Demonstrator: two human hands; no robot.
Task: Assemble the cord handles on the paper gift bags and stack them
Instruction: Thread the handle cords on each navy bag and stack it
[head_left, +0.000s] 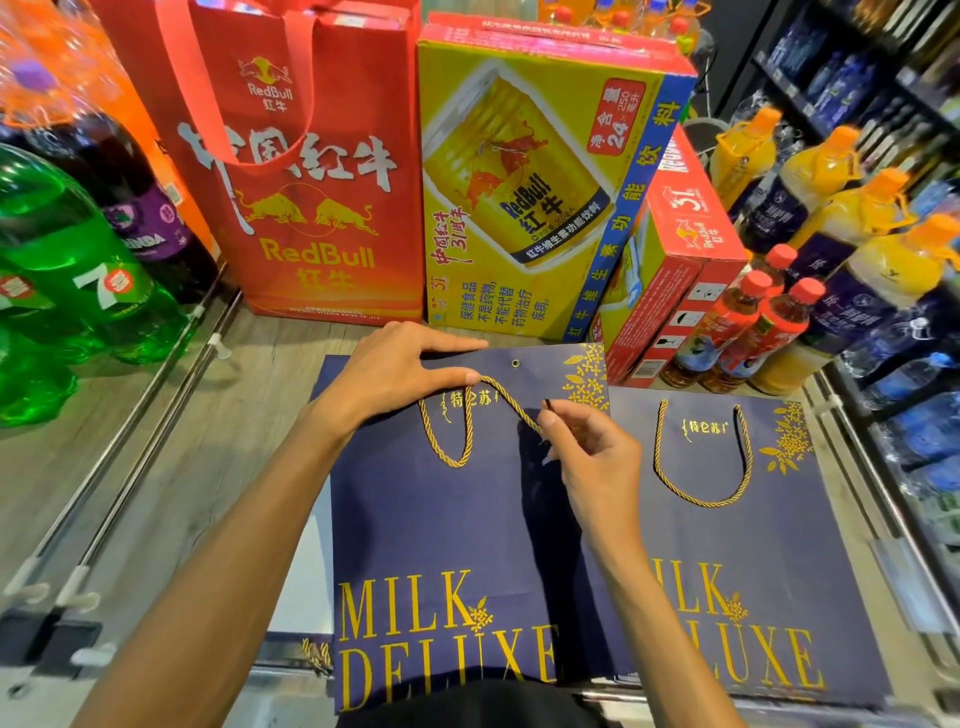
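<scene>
Navy matte paper with gold foil print made up the gift bag (441, 519) lying flat on the wood-grain worktop (234, 415). It read "MILK DELUXE" in tall serif capitals at the near end, with small gold Chinese characters and a leafy sprig near the top. A metal eyelet (516, 362) sat in its upper edge. A twisted gold cord (511, 405) looped over the bag's face. The left hand (395, 374) gripped the bag's top edge, thumb pressing the cord against the paper. The right hand (592, 457) pinched the cord's dark-tipped free end between thumb and forefinger, just below the eyelet. Just beside it on the right, partly under it, lay a second bag (753, 545) of the same print, its own cord handle (701, 499) hanging in a U. Behind stood a glossy red bag (322, 208) lettered "RedBull" with two bulls, a yellow carton (519, 208) picturing a can and marked "24", and green plastic bottles (78, 270) showing a "7".
</scene>
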